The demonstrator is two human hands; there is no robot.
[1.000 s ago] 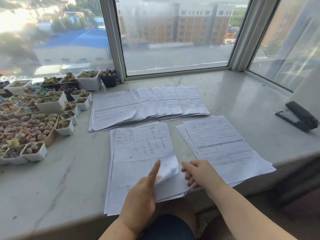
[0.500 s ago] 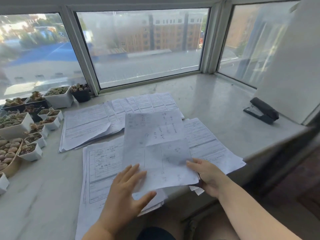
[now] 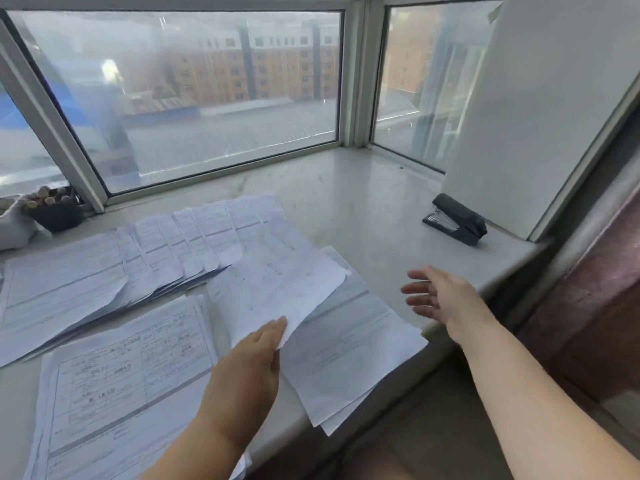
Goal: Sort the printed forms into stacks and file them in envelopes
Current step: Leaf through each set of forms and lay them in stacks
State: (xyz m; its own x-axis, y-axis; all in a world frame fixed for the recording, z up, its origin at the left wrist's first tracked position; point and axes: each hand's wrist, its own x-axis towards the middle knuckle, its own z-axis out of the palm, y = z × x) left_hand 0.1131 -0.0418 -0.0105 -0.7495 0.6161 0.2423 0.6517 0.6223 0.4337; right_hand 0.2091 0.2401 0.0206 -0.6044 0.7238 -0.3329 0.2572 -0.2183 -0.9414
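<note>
My left hand (image 3: 247, 367) pinches the near corner of a white sheet (image 3: 273, 282) with faint handwriting, lifted above the sill. Under it to the right lies a stack of printed forms (image 3: 346, 351) that overhangs the sill's front edge. A second stack of forms (image 3: 121, 379) with a table grid lies at the near left. A fanned row of forms (image 3: 104, 271) spreads across the far left. My right hand (image 3: 438, 294) hovers open, fingers spread, to the right of the stacks, holding nothing.
A black stapler (image 3: 455, 218) sits on the marble sill (image 3: 346, 202) at the right, beside a white wall panel (image 3: 540, 109). Small pots with succulents (image 3: 48, 207) stand at the far left by the window frame. The sill's front edge drops off at the right.
My right hand has let go of the lifted sheet and moved right, open. My left hand now holds the sheet alone and carries it right. The view has turned to the right.
</note>
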